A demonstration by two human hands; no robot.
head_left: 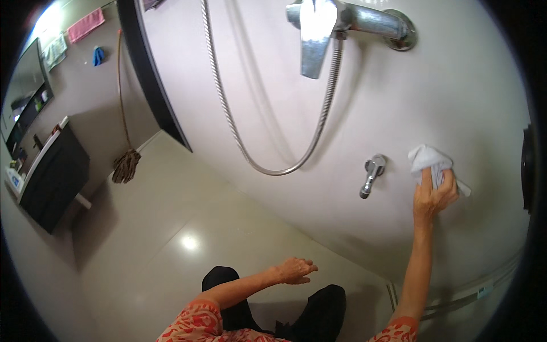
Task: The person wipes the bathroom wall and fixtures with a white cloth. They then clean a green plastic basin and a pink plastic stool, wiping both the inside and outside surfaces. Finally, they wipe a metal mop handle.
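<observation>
My right hand (434,199) presses a bunched white cloth (427,157) against the pale wall (456,102), to the right of a small chrome tap (373,174). Fingers lie over the cloth, and a loose end of it pokes out beside the hand. Above my knees, my left hand (295,270) hangs in the air with its fingers stretched and apart, holding nothing. Higher on the wall sits a chrome shower mixer (336,23), from which a metal hose (273,172) loops down.
At the left stand a dark vanity cabinet (57,171) and a mop (126,165) leaning on the wall. A dark frame post (151,74) rises between that side and the shower wall. Pink towel (86,25) hangs on a line. A dark round object (527,171) sits at the right edge.
</observation>
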